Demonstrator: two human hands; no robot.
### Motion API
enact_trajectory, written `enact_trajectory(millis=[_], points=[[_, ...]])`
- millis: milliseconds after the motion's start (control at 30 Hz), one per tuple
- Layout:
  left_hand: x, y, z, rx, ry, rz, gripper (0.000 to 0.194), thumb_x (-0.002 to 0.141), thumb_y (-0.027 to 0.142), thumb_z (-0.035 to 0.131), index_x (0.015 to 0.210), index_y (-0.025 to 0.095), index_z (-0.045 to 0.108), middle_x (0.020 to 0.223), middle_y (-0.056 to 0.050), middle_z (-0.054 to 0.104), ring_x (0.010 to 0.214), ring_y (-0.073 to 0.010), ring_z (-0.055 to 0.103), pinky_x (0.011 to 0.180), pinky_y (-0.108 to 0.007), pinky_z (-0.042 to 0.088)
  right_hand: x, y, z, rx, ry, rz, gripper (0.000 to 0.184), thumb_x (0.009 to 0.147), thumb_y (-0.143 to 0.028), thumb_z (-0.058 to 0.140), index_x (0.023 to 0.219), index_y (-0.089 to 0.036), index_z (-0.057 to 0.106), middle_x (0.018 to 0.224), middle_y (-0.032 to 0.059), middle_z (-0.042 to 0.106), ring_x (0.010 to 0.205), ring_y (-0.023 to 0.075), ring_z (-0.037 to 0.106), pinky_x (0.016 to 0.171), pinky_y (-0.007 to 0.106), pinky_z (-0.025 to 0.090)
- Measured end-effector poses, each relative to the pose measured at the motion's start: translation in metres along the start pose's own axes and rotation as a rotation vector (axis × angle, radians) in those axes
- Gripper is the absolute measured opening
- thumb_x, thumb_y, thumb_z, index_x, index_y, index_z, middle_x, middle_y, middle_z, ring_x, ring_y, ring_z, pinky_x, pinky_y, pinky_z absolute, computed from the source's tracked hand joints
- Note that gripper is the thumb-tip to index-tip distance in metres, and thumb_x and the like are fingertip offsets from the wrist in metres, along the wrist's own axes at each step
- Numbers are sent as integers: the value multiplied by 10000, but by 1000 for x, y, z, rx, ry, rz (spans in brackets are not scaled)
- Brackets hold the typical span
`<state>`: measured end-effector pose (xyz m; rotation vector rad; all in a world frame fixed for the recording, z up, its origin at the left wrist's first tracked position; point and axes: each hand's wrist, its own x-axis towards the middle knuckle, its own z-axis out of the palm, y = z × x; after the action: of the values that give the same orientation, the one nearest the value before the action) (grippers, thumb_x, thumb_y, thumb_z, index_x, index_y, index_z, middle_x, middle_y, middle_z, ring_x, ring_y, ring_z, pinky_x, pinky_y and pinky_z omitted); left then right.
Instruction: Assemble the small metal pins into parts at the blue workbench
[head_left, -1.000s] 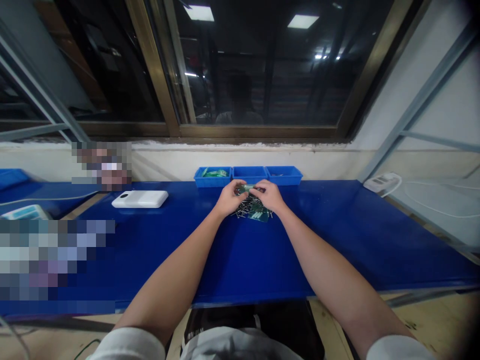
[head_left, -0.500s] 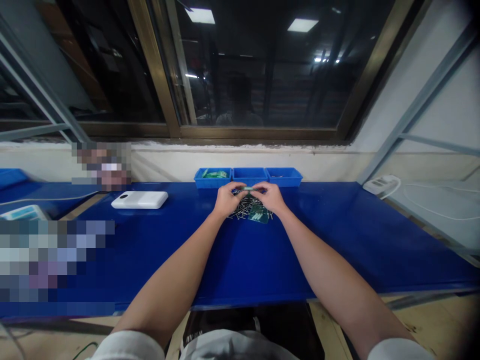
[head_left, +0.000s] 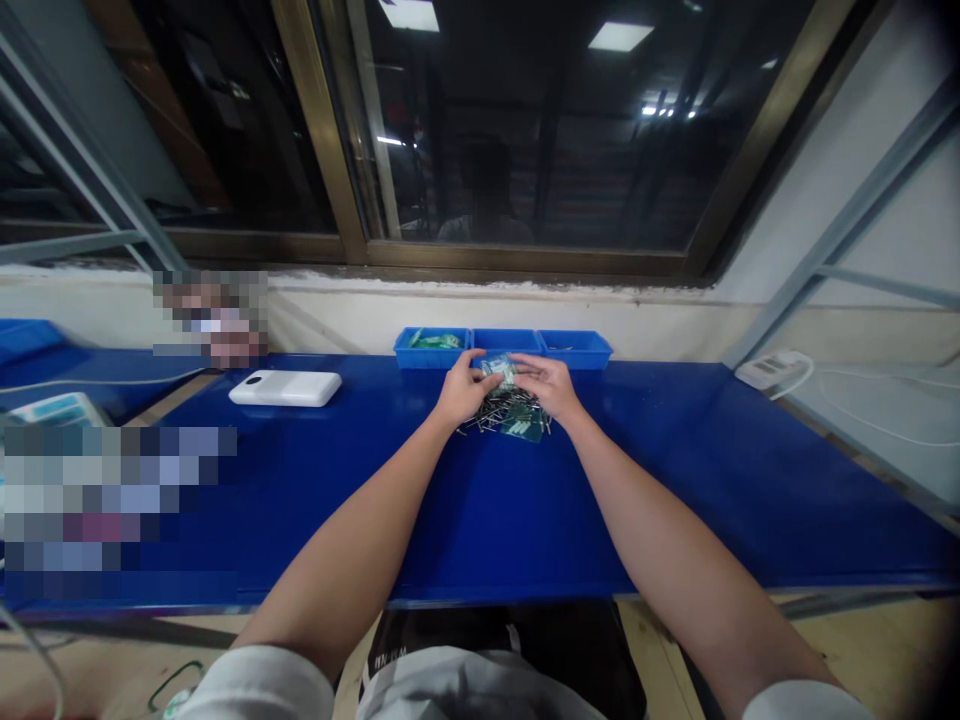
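Note:
Between my hands is a small clear plastic bag (head_left: 496,366) with green and white printing, held up just above the pile. My left hand (head_left: 459,393) pinches its left side, with the thumb across the front. My right hand (head_left: 553,388) has its thumb and fingers closed at the bag's right edge. Below them lies a heap of thin metal screws or nails (head_left: 491,412); the exact kind is too small to tell. Another green-printed plastic bag (head_left: 523,424) rests on the front right of the heap.
Three blue bins stand in a row behind my hands: the left bin (head_left: 433,358) holds green-printed bags, beside a middle bin (head_left: 504,342) and a right bin (head_left: 576,356). A white device (head_left: 285,388) lies on the blue table (head_left: 510,530). A power strip (head_left: 774,369) sits at right.
The bag has turned from nearly edge-on to showing its printed face. My hands have shifted slightly around it, the right fingers more stretched along its edge. The view has tilted a little.

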<state>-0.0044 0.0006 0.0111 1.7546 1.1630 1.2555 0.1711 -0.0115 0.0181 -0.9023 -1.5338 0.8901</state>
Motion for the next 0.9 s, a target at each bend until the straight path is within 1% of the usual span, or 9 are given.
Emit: enact_trajectory(millis=[100,167,300,400,567,633,733,800,900], points=[[-1,0,0,-8,11,34,537,722,378,663,1174,191,441,577,72,510,497,-93,472,525,-219,359,0,0,0,-44,14,11,309,631,-380,698,852,-164,719,673,34,675,579,161,585,544,291,461],[-1,1,-2,46,30,95,441,753,369,631,1128,199,471,571,73,493,504,-97,468,538,-223,367,0,1,-1,-16,14,20,288,635,-373,690,830,-163,721,631,30,666,549,155,580,530,286,456],[3,4,-8,221,183,162,217,810,334,564,960,178,572,667,12,564,600,-126,529,635,-257,427,3,6,-3,33,17,31,306,637,-393,680,842,-168,712,751,53,701,569,152,589,517,275,451],[10,5,-18,297,327,199,211,825,298,546,974,159,600,836,-53,619,718,-157,571,740,-297,461,4,12,-6,-24,13,34,309,641,-403,680,840,-168,709,787,63,706,615,165,602,534,278,458],[28,-4,-35,306,507,179,312,828,279,529,1099,141,598,1041,-112,570,890,-196,583,849,-332,469,5,15,-8,-161,18,-1,249,671,-373,666,801,-164,708,739,55,698,695,190,625,640,312,481],[36,-13,-40,233,495,136,447,809,279,558,1233,145,519,1163,-135,525,972,-213,575,838,-325,480,4,13,-9,-206,26,-29,221,682,-350,658,793,-166,707,748,54,701,720,192,632,689,325,483],[45,-29,-45,149,402,41,640,748,239,627,1346,184,404,1293,-142,464,1052,-232,554,857,-332,484,3,11,-9,-308,52,-55,198,694,-324,636,798,-172,709,747,45,702,726,191,633,705,326,484],[46,-37,-48,139,378,-3,638,732,225,641,1331,190,424,1307,-136,464,1058,-234,552,888,-351,477,3,10,-10,-390,87,-66,186,699,-301,619,798,-174,712,737,41,701,718,189,632,699,321,486],[43,-39,-49,185,393,2,520,732,218,631,1238,180,515,1262,-128,505,1019,-232,571,892,-365,480,4,13,-12,-506,137,-84,171,703,-252,595,797,-180,718,746,41,708,720,190,634,718,324,489]])
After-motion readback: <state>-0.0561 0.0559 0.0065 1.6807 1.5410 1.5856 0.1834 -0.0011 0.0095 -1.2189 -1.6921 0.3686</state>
